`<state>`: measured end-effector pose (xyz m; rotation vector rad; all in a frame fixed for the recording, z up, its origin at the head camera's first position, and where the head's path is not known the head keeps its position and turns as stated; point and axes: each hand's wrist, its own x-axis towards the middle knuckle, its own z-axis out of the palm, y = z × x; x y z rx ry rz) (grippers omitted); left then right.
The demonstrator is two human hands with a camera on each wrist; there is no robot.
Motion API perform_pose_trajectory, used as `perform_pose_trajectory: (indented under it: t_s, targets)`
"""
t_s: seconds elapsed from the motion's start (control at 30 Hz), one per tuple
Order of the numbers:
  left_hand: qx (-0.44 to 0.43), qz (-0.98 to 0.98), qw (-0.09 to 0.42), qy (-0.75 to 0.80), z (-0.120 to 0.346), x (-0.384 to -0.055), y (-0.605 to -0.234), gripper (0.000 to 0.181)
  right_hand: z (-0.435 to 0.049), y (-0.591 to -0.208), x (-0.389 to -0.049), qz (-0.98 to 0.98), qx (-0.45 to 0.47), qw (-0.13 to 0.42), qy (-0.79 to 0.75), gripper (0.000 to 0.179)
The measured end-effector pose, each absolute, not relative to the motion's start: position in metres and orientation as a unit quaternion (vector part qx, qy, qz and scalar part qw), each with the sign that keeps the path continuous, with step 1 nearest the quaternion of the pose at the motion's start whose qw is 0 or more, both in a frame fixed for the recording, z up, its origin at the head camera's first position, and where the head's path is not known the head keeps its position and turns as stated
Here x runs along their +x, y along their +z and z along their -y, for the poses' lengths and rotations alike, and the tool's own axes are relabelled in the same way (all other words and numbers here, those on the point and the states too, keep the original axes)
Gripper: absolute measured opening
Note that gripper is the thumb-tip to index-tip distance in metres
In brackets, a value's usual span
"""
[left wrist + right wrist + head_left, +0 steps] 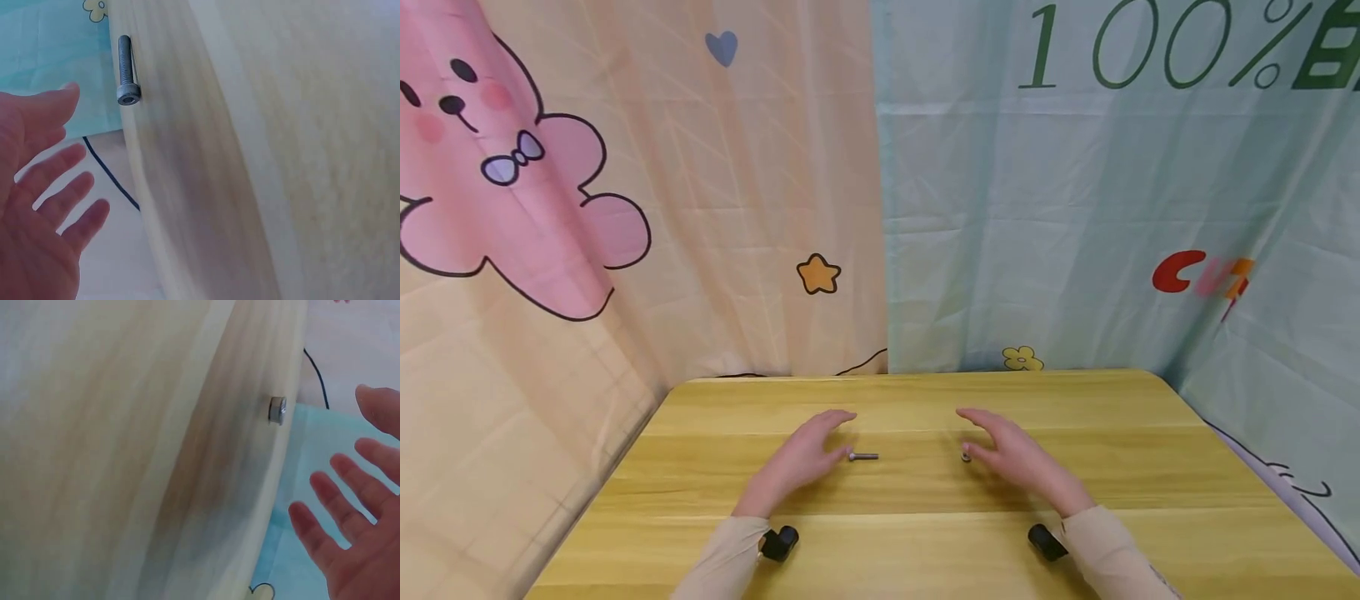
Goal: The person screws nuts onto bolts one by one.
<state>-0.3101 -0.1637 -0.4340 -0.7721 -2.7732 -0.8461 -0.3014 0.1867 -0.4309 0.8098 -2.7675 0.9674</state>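
A grey metal hex socket bolt lies on the wooden table, its head toward my left hand. That hand hovers beside it with fingers spread and nothing in its grasp. The left wrist view shows the socket in the head of the bolt and its threaded shank. Off to the right is a small metal nut, partly hidden by the thumb of my right hand. In the right wrist view the nut stands apart from the loosely spread fingers, which hold nothing.
The wooden table has rounded far corners. Printed curtains hang behind it and along both sides. A black wrist camera sits on the left wrist and another black camera on the right.
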Motion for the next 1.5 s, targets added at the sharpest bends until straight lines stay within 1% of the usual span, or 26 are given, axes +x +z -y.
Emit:
perform_pose_trajectory:
  t_s: [0.1,0.23,0.4,0.6,0.8,0.93,1.2,1.5]
  targets:
    - [-0.252,0.918,0.031,-0.305,0.166,-0.315,-0.439,0.047,-0.19,-0.435,-0.307,0.899,0.271,0.019,0.343,0.051]
    - [-0.254,0.908,-0.016,-0.334,0.167,-0.32,-0.443,0.043,-0.194,-0.439,-0.315,0.88,0.294,-0.009,0.373,0.049]
    - [-0.261,0.892,-0.038,-0.366,0.165,-0.327,-0.446,0.034,-0.197,-0.443,-0.322,0.87,0.303,-0.038,0.386,0.045]
    - [-0.258,0.885,-0.039,-0.387,0.165,-0.333,-0.449,0.025,-0.195,-0.444,-0.328,0.877,0.291,-0.061,0.378,0.036]
    - [-0.268,0.882,-0.03,-0.386,0.165,-0.335,-0.452,0.018,-0.196,-0.445,-0.329,0.867,0.296,-0.081,0.392,0.032]
    - [-0.277,0.884,-0.024,-0.376,0.165,-0.335,-0.452,0.016,-0.197,-0.445,-0.328,0.865,0.296,-0.083,0.397,0.028]
    - [-0.271,0.886,-0.03,-0.375,0.163,-0.334,-0.451,0.013,-0.198,-0.445,-0.329,0.868,0.293,-0.084,0.392,0.021]
    - [-0.278,0.886,-0.017,-0.371,0.162,-0.336,-0.453,0.01,-0.196,-0.447,-0.33,0.873,0.285,-0.081,0.387,0.013]
